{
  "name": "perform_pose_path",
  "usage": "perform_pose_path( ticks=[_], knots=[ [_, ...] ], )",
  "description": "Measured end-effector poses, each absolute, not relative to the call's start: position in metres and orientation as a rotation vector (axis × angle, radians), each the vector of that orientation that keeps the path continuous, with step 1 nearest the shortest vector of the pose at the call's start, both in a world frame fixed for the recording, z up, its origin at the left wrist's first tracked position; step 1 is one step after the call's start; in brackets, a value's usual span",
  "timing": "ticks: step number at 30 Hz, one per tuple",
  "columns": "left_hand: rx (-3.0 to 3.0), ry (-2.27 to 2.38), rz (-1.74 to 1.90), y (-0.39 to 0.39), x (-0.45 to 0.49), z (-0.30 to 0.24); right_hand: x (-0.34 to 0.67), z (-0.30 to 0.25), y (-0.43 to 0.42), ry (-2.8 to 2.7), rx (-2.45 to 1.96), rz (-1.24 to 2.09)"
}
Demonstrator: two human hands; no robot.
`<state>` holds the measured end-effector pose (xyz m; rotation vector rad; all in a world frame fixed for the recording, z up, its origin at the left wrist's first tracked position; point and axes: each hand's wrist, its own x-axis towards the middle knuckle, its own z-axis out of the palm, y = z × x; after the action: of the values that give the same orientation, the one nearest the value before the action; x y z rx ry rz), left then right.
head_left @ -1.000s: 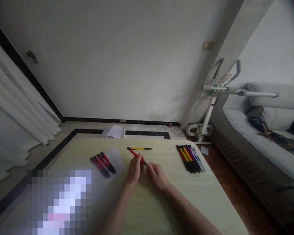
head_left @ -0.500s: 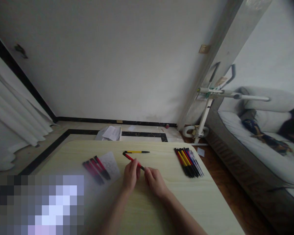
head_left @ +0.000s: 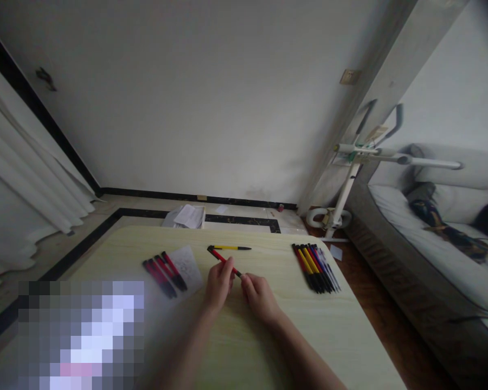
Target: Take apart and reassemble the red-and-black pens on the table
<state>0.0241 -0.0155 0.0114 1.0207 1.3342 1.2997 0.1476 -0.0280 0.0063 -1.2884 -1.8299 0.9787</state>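
My left hand [head_left: 218, 284] is closed around a red and black pen [head_left: 218, 254], which slants with its black top end pointing away to the left. The fingers of my right hand [head_left: 260, 295] pinch the pen's dark lower end; the very tip is hidden by them. Just beyond the held pen, a yellow and black pen [head_left: 231, 248] lies flat on the table. Left of my hands, several red and black pens [head_left: 165, 273] lie side by side, partly on a printed sheet of paper [head_left: 187, 265].
At the table's [head_left: 309, 330] right side lies a row of several red, yellow and blue pens [head_left: 309, 268] with thin refill-like sticks [head_left: 331, 273]. A blurred-out patch [head_left: 93, 330] covers the near left. Papers in a box [head_left: 187, 216] stand on the floor beyond; a sofa [head_left: 394, 238] is at right.
The camera view has shifted slightly, so the scene sits a little further right. Both hands remain together on the red pen, with hardly any change in their grip.
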Motion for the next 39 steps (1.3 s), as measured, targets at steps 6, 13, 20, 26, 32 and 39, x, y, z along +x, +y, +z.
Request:
perform_pose_path(
  ticks=[6, 13, 20, 26, 32, 39],
  knots=[
    [1.064, 1.374, 1.268, -0.0141, 0.0221, 0.0107, 0.1462, 0.0076, -0.0301, -1.788, -1.295, 0.921],
    [1.026, 1.364, 1.273, -0.0134, 0.0225, 0.0114, 0.1458, 0.0076, -0.0308, -1.763, -1.254, 0.915],
    [0.934, 1.33, 1.348, -0.0144, 0.024, 0.0144, 0.1468, 0.0054, -0.0297, -1.645, -1.247, 1.056],
    [0.936, 1.325, 1.348, -0.0144, 0.0241, 0.0122, 0.1474, 0.0048, -0.0311, -1.632, -1.248, 1.075],
    [0.927, 1.341, 1.326, -0.0138, 0.0248, 0.0148, 0.1469, 0.0053, -0.0309, -1.66, -1.243, 1.032],
    [0.941, 1.356, 1.349, -0.0137, 0.0244, 0.0161, 0.1477, 0.005, -0.0307, -1.693, -1.22, 0.986]
  ],
)
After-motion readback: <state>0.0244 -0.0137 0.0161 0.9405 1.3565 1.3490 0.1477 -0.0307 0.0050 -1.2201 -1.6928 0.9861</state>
